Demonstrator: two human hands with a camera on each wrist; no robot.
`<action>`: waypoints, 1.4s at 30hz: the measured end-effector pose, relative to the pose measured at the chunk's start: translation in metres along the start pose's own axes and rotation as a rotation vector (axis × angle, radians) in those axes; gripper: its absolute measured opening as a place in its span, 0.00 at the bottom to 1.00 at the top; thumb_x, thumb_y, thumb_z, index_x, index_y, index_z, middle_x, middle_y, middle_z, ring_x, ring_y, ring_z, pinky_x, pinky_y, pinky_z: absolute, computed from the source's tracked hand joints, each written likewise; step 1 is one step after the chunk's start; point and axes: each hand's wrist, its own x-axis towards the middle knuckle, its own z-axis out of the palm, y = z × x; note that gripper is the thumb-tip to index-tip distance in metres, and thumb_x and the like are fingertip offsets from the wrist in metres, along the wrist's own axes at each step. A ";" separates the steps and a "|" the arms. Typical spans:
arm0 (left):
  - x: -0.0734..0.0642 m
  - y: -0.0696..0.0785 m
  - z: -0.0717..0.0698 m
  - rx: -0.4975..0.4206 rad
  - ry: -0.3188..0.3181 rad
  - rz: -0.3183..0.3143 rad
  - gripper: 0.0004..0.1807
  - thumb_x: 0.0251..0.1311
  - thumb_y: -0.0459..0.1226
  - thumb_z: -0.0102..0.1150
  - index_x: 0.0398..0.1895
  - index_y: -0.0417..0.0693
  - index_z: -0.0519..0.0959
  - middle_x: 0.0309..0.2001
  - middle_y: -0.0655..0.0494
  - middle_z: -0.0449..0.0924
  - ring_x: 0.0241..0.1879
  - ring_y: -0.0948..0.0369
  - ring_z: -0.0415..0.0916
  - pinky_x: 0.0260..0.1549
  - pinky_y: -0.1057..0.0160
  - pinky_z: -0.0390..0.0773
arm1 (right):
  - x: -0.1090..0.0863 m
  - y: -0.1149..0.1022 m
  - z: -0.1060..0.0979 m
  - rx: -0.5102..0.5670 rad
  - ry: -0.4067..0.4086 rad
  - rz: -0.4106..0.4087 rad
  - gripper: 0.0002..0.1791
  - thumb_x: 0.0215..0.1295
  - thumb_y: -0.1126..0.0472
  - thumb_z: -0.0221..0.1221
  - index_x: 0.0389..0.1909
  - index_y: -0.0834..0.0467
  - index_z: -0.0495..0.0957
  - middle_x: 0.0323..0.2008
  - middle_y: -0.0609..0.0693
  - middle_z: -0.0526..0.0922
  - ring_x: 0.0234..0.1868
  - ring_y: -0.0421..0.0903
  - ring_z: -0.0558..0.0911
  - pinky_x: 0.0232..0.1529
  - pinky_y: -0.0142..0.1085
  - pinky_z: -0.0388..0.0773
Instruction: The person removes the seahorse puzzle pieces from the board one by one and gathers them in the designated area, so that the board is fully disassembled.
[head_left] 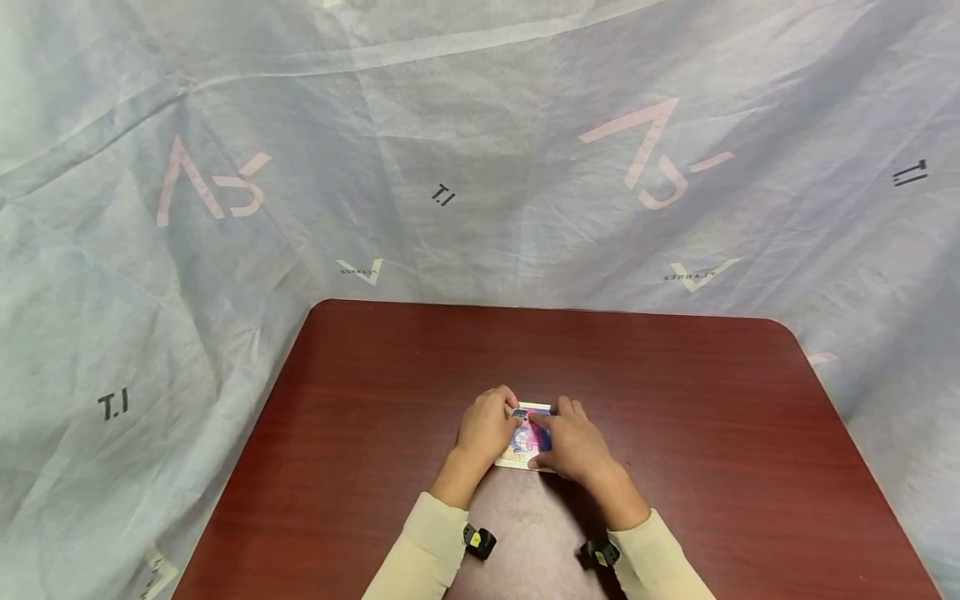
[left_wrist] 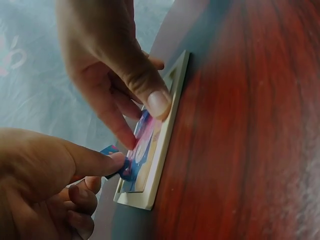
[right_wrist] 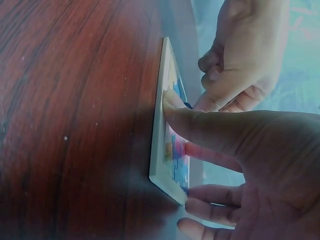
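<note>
A small jigsaw puzzle [head_left: 522, 450] in a white frame lies flat on the table, its picture pink, blue and yellow. My left hand [head_left: 486, 427] is at its left side. In the left wrist view the left hand [left_wrist: 55, 175] pinches a dark blue puzzle piece [left_wrist: 111, 151] between thumb and index finger, right at the picture's edge. From the right, my right hand [head_left: 576, 442] spans the puzzle with fairly straight fingers. Its thumb [right_wrist: 175, 107] presses on the near border and its index finger touches the picture. The other fingertips are by the frame's edge. Both hands hide parts of the picture.
The dark red wooden table [head_left: 360, 375] has rounded far corners. Grey-white cloth [head_left: 510, 150] with printed letters hangs behind it and along both sides. A small black wrist camera [head_left: 480, 542] sits by the left sleeve, another camera [head_left: 598, 554] by the right.
</note>
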 end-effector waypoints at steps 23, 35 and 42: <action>-0.005 -0.018 -0.005 0.017 0.061 0.022 0.11 0.61 0.39 0.76 0.43 0.49 0.84 0.39 0.57 0.87 0.39 0.60 0.85 0.38 0.56 0.83 | 0.003 -0.011 -0.005 0.002 -0.014 0.024 0.40 0.41 0.54 0.85 0.61 0.54 0.86 0.45 0.58 0.74 0.48 0.54 0.72 0.49 0.52 0.79; -0.004 -0.016 -0.007 0.034 0.070 0.031 0.10 0.58 0.39 0.78 0.40 0.49 0.87 0.36 0.58 0.90 0.37 0.60 0.87 0.38 0.55 0.84 | -0.001 -0.010 -0.002 0.001 -0.008 0.044 0.40 0.42 0.53 0.85 0.62 0.54 0.86 0.46 0.58 0.74 0.50 0.56 0.73 0.50 0.54 0.80; -0.004 -0.015 -0.007 0.067 0.103 0.054 0.10 0.57 0.40 0.79 0.39 0.48 0.88 0.34 0.59 0.90 0.36 0.59 0.88 0.36 0.53 0.84 | 0.001 -0.009 -0.004 0.002 -0.003 0.040 0.41 0.42 0.53 0.85 0.63 0.54 0.85 0.46 0.59 0.74 0.50 0.57 0.72 0.51 0.53 0.79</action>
